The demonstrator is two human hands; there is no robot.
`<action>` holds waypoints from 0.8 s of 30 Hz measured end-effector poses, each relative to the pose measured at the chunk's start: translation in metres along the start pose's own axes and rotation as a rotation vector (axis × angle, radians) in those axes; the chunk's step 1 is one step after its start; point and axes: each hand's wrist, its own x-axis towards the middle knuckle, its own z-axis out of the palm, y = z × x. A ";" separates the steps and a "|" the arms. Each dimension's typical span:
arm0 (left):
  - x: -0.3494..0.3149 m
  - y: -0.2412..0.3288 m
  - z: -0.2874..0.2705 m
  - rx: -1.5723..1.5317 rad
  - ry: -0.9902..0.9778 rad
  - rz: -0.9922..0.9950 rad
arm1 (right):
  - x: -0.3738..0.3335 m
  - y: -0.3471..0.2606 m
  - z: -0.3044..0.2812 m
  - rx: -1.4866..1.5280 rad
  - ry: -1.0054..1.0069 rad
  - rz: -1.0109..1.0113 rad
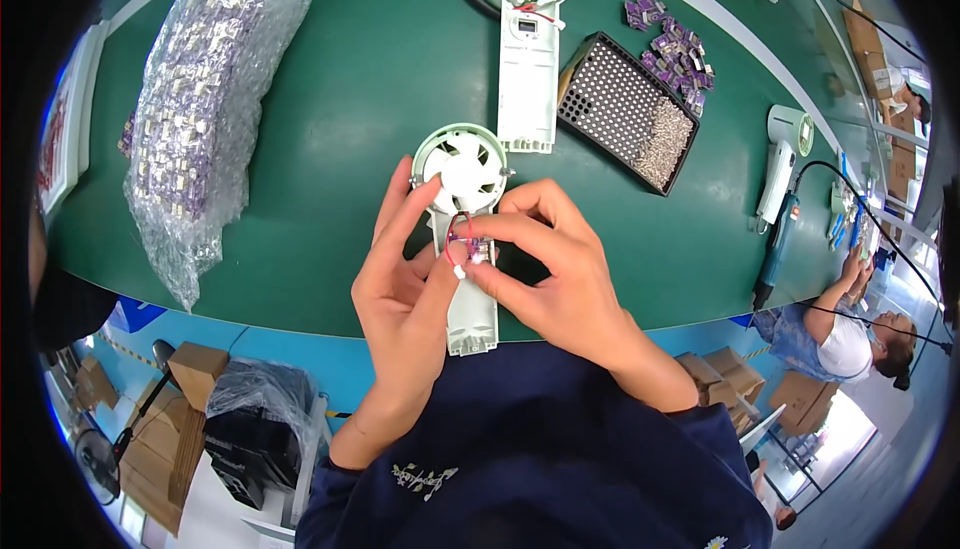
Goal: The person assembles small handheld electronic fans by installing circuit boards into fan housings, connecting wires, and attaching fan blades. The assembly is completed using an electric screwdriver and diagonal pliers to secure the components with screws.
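A pale green handheld fan housing [472,321] lies at the table's near edge, its round fan head [466,171] pointing away from me. My left hand [405,289] wraps the housing's left side, thumb pressed near the middle and fingers reaching up beside the fan head. From the right, my right hand [560,264] pinches a small purple circuit board [474,247] between thumb and forefinger, over the housing. Red and dark wires run from the fan head to a small white connector [460,272] by my left thumb. The fingers partly cover the board.
A second fan housing [528,89] lies farther back. Right of it stand a black screw tray [625,114] and a pile of purple boards [680,59]. Bubble-wrapped boards [205,89] lie left. An electric screwdriver [778,249] rests right, near a co-worker [850,334].
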 end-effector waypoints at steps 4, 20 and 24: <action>-0.001 0.000 0.001 -0.016 0.003 0.005 | -0.001 0.001 0.000 0.048 -0.034 0.022; -0.003 0.001 0.010 -0.106 0.021 -0.037 | -0.010 -0.002 0.002 0.060 0.021 0.033; -0.004 0.005 0.012 -0.139 0.080 -0.128 | -0.021 -0.001 -0.061 -0.435 0.341 -0.176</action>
